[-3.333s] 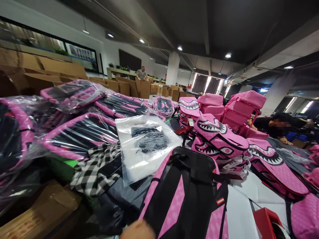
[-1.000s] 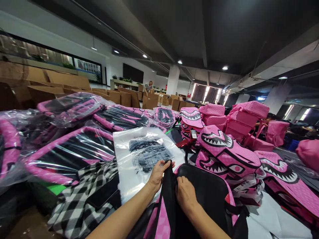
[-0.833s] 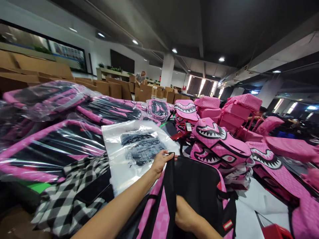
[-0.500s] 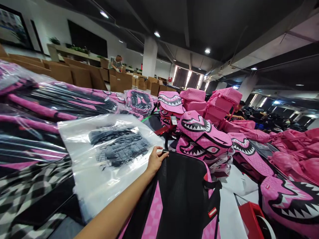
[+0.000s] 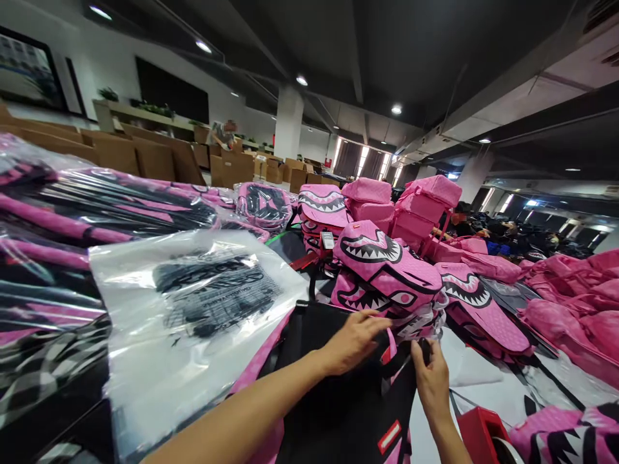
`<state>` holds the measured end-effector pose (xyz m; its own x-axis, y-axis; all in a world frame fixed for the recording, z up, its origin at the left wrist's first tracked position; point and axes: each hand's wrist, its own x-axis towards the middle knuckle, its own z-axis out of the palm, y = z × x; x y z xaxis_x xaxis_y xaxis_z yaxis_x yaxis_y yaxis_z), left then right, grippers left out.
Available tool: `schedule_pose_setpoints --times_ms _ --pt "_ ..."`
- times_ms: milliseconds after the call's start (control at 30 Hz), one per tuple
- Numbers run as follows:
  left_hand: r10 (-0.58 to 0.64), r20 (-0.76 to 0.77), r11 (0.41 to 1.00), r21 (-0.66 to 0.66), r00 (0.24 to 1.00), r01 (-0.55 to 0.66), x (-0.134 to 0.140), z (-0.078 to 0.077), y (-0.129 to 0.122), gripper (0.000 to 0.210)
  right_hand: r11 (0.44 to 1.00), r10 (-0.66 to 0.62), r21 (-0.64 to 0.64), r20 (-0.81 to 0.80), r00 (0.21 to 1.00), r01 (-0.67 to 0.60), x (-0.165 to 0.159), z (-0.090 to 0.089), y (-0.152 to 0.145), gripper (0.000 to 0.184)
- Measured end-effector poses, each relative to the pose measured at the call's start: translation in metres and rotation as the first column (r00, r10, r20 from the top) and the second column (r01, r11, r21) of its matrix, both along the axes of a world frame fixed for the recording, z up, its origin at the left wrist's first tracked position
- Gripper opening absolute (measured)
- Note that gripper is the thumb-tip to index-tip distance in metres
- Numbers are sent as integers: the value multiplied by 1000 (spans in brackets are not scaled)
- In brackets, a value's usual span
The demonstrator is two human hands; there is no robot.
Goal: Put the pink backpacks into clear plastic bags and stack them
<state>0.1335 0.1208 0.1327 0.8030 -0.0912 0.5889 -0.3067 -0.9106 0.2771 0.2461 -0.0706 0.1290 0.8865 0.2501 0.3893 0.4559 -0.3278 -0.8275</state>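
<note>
A black backpack point(image 5: 333, 406) with pink panels lies in front of me. My left hand point(image 5: 355, 341) reaches across its upper right corner, fingers closed over the edge beside a pink strip of trim. My right hand point(image 5: 432, 374) pinches a black strap point(image 5: 401, 380) at the bag's right side, with its thumb and fingers together. A red label point(image 5: 389, 438) shows on the lower part of that strap. Left of the backpack lies a clear printed plastic bag point(image 5: 213, 309).
Pink shark-mouth backpacks point(image 5: 387, 258) are stacked beyond my hands, with more pink bags point(image 5: 570, 283) to the right. Plastic-wrapped bags point(image 5: 120, 200) fill the left. A red tape dispenser point(image 5: 481, 435) stands at lower right. Cardboard boxes point(image 5: 232, 169) and a person point(image 5: 222, 136) are farther back.
My left hand has moved right from the bag's top left corner to its upper right corner. My right hand has come into view and taken hold of the strap.
</note>
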Motion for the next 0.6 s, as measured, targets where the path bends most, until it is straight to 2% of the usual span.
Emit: schedule_pose_setpoints --times_ms 67,100,133,200,267,333,367,433,500,600 --pt "-198 -40 980 26 979 200 29 9 -21 55 993 110 42 67 992 -112 -15 26 -7 55" --pt "-249 -54 967 33 967 251 41 13 -27 49 987 153 30 85 985 -156 -20 39 -13 52" --pt "-268 -60 962 30 961 270 51 18 -32 40 984 177 16 93 980 -179 -23 50 -19 51" --pt "-235 -30 972 -9 972 234 57 28 -33 20 986 165 24 89 982 -168 -23 66 -30 50" --pt "-163 52 985 -47 985 166 47 37 -28 11 986 144 74 76 987 -149 -20 74 -37 53" --pt "-114 111 991 -55 987 120 20 40 -25 8 976 187 109 45 981 -191 -19 76 -36 55" --pt "-100 91 992 -73 991 107 2 37 -27 8 967 229 110 15 973 -229 -19 77 -32 56" --pt "-99 -63 980 -182 993 86 -37 20 -36 11 940 332 102 -46 942 -327 -20 77 -20 56" --pt "-117 -257 941 -337 959 24 -77 -8 -53 22 908 415 90 -64 908 -409 -18 76 -4 56" --pt "-129 -371 927 -375 919 -22 -130 -55 -81 22 867 497 -28 9 868 -497 -9 71 24 60"
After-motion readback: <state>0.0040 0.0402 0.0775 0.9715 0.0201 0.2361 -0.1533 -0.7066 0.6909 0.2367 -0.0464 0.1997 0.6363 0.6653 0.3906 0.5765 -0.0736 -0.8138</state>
